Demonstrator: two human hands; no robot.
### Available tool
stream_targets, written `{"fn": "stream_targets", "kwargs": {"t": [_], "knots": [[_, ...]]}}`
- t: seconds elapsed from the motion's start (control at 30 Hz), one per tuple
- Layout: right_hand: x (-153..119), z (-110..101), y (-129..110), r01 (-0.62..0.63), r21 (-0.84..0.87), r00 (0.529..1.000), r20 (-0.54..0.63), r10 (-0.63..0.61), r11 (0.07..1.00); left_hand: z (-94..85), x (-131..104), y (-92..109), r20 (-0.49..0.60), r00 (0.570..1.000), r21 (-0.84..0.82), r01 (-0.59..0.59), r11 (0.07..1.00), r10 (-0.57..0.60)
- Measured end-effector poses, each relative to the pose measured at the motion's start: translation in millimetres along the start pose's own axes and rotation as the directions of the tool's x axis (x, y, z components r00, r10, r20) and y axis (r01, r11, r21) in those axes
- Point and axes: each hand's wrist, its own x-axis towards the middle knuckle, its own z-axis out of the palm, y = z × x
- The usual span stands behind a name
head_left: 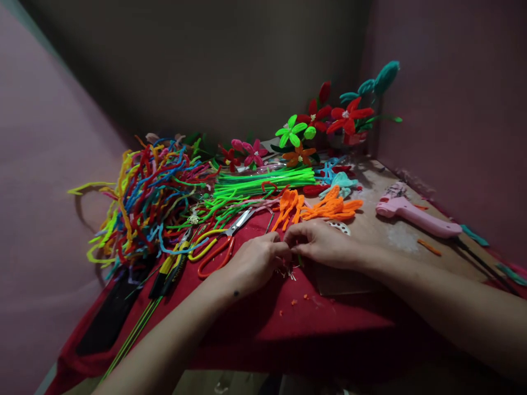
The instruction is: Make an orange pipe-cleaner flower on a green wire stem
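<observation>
My left hand (255,257) and my right hand (319,241) meet over the red cloth, the fingers of both pinched together. What they pinch is mostly hidden; thin white strands (291,272) and a short green bit (300,261) show just below the fingertips. Right behind the hands lie orange fuzzy petal loops (331,207) made of pipe cleaners. Scissors (230,233) with one yellow and one red handle rest to the left of my left hand, blades partly apart. A white disc with holes (341,227) peeks out behind my right hand.
A big tangle of coloured pipe cleaners (142,200) fills the left, with pliers (175,266) before it. Green pipe cleaners (263,182) lie at the middle back, finished fuzzy flowers (291,131) behind. A pink glue gun (415,214) rests on a board (444,255) at right.
</observation>
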Motion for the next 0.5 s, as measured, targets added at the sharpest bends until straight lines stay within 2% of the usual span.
{"fn": "stream_targets", "kwargs": {"t": [0.1, 0.2, 0.37, 0.5], "knots": [[-4, 1, 6, 0.123, -0.194, 0.992, 0.009, -0.123, 0.973, 2.2, 1, 2, 0.032, 0.998, -0.036, 0.056, 0.998, -0.055], [-4, 2, 10, 0.183, -0.270, 0.983, 0.021, -0.184, 0.945, 1.6, -1, 5, 0.052, 0.994, -0.031, 0.100, 0.995, -0.098], [-4, 1, 14, 0.231, -0.293, 0.973, 0.040, -0.229, 0.928, 1.7, -5, -1, 0.075, 0.997, 0.087, -0.011, 0.996, 0.004], [-10, -6, 14, 0.243, -0.302, 0.969, 0.121, -0.216, 0.922, -0.5, -7, -9, 0.076, 0.993, 0.123, -0.096, 0.988, 0.087]]}}
